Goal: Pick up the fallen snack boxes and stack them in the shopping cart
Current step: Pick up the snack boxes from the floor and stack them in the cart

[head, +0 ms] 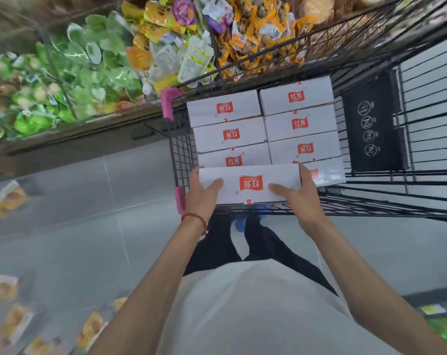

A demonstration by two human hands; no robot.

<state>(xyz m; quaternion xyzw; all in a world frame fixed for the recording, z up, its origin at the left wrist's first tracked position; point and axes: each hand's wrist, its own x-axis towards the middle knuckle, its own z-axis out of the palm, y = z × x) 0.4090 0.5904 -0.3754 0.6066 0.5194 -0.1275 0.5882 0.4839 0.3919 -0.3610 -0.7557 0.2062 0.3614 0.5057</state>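
A white snack box [250,184] with a red logo is held flat over the near end of the black wire shopping cart [181,149]. My left hand [203,198] grips its left end and my right hand [297,198] grips its right end. Inside the cart, several matching white boxes lie in two columns: a left column [230,135] and a right column [300,123]. The held box covers the near part of both columns.
A display bin of green and yellow snack packets [89,73] runs along the cart's left and far side. Loose yellow packaged snacks [10,198] lie on the grey tiled floor at left. The cart's black child-seat flap [370,124] stands at right.
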